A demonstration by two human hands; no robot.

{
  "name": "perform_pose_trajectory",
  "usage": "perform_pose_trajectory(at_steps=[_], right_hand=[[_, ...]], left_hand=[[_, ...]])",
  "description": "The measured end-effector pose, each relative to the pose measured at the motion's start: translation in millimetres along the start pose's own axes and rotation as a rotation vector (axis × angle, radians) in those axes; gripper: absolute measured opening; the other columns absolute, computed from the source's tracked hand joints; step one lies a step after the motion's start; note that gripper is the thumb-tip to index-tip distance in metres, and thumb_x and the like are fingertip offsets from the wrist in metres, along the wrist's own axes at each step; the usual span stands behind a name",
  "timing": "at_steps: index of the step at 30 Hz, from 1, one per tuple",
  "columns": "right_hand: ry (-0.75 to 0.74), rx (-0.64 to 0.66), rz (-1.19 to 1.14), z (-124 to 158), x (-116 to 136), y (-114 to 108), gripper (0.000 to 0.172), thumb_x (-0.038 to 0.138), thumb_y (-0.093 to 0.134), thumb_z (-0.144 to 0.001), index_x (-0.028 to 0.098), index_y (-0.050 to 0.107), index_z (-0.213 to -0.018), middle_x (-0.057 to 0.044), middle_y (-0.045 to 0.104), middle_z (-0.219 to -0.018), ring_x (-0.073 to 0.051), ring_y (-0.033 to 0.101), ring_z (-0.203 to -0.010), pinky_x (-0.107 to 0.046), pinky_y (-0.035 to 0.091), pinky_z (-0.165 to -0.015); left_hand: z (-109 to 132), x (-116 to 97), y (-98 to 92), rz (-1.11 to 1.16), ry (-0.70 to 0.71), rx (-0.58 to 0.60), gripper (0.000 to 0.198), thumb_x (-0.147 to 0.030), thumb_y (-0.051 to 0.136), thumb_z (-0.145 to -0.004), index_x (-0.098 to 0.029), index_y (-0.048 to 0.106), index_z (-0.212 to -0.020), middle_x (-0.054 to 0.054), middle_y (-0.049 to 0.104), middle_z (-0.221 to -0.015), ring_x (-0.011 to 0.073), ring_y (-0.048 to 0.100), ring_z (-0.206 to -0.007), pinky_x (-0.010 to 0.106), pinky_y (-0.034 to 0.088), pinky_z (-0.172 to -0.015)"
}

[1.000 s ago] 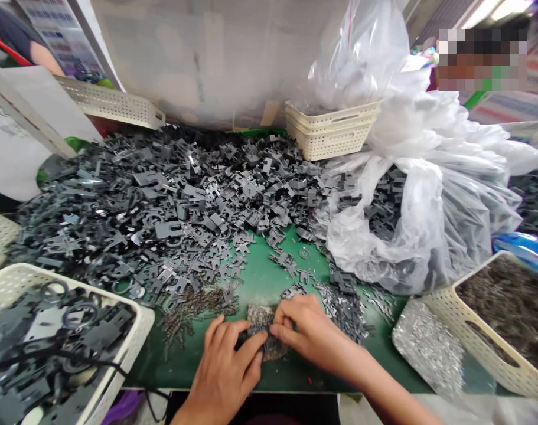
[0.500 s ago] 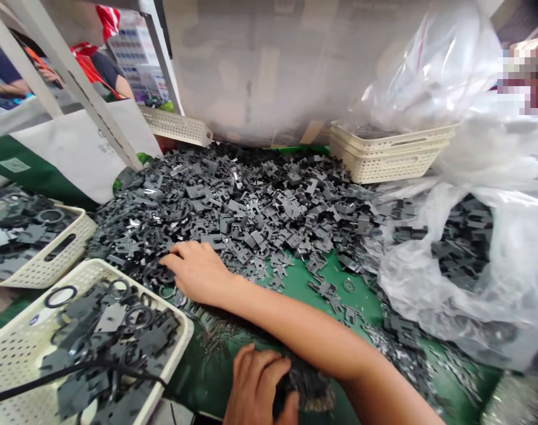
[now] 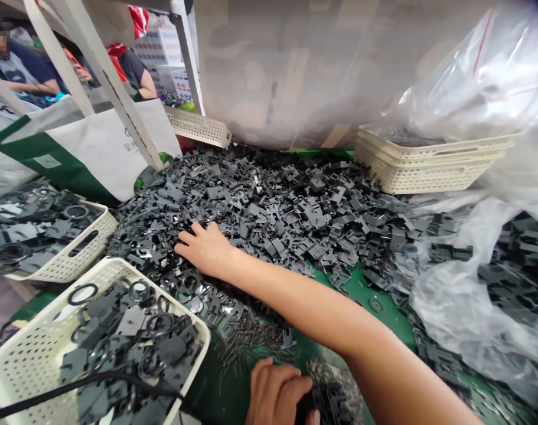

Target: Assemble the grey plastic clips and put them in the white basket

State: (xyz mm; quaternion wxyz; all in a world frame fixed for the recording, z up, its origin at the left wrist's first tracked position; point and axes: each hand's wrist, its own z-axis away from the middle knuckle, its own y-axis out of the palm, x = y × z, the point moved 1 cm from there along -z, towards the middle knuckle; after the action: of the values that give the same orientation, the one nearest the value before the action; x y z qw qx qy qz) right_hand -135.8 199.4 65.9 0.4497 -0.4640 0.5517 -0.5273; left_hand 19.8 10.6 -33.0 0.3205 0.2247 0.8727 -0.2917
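At left of centre in the frame, the right hand point(image 3: 205, 251) now lies in the pile point(image 3: 295, 203) of grey parts; a second ago both hands were together over the speckled pad point(image 3: 354, 386), and the view has since swung left. The two-handed work there seems broken off, with only the left hand point(image 3: 277, 392) staying at bottom centre. The right grip is spread, fingers apart, touching parts; none shows pinched between them. The left grip is half curled, just beside the dark pieces point(image 3: 331, 404) on the pad at the lower edge; whether it holds them, I cannot tell.
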Motion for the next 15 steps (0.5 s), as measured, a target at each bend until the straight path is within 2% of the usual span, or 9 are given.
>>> perform_pose_trajectory(at_steps=[2,5,7,9,12,15], right_hand=[[0.039,0.010,0.004,2.7,2.2,4.4,0.029,0.017,0.045,-0.094,0.025,0.052,-0.120,-0.007,0.048,-0.131,-0.033,0.038,-0.119,-0.052,0.044,-0.082],[0.081,0.039,0.005,-0.9,4.0,11.0,0.035,0.023,0.057,-0.089,0.029,0.051,-0.123,-0.007,0.045,-0.135,-0.039,0.035,-0.122,-0.056,0.043,-0.082],[0.077,0.043,0.003,-1.4,4.7,11.2,0.034,0.023,0.058,-0.089,0.030,0.053,-0.122,-0.006,0.047,-0.133,-0.037,0.037,-0.119,-0.055,0.044,-0.082],[0.061,0.025,0.005,4.4,5.8,6.9,0.027,0.020,0.051,-0.093,0.029,0.056,-0.118,-0.005,0.050,-0.127,-0.033,0.042,-0.114,-0.050,0.046,-0.081],[0.035,-0.008,0.017,26.1,7.3,-3.6,0.024,0.017,0.044,-0.096,0.027,0.059,-0.112,-0.005,0.051,-0.122,-0.030,0.045,-0.109,-0.043,0.047,-0.076],[0.008,-0.019,0.040,58.3,5.7,-12.1,0.021,0.018,0.044,-0.096,0.024,0.061,-0.107,-0.006,0.053,-0.117,-0.027,0.048,-0.101,-0.039,0.046,-0.074]], left_hand=[[0.5,-0.7,1.8,-0.006,-0.006,0.048,0.032,-0.039,0.032,-0.093,-0.025,0.061,-0.087,0.004,0.063,-0.073,0.0181,0.060,-0.068,0.040,0.047,-0.080],[0.2,0.0,-1.5,-0.014,-0.001,0.103,0.033,-0.038,0.032,-0.094,-0.024,0.061,-0.087,0.005,0.063,-0.076,0.0190,0.060,-0.072,0.041,0.046,-0.081],[-1.3,2.0,-6.1,-0.021,0.016,0.138,0.030,-0.035,0.033,-0.093,-0.024,0.061,-0.089,0.005,0.063,-0.079,0.0194,0.060,-0.074,0.041,0.045,-0.081],[-3.9,4.7,-11.5,-0.037,0.060,0.223,0.023,-0.029,0.038,-0.091,-0.023,0.060,-0.093,0.004,0.063,-0.082,0.0192,0.060,-0.077,0.040,0.045,-0.082],[-8.5,8.3,-19.6,-0.061,0.140,0.360,0.018,-0.022,0.046,-0.085,-0.022,0.058,-0.099,0.004,0.063,-0.088,0.0188,0.060,-0.081,0.037,0.046,-0.083],[-12.2,9.5,-25.2,-0.063,0.168,0.418,0.021,-0.020,0.049,-0.083,-0.021,0.056,-0.102,0.005,0.062,-0.091,0.0193,0.060,-0.083,0.036,0.047,-0.081]])
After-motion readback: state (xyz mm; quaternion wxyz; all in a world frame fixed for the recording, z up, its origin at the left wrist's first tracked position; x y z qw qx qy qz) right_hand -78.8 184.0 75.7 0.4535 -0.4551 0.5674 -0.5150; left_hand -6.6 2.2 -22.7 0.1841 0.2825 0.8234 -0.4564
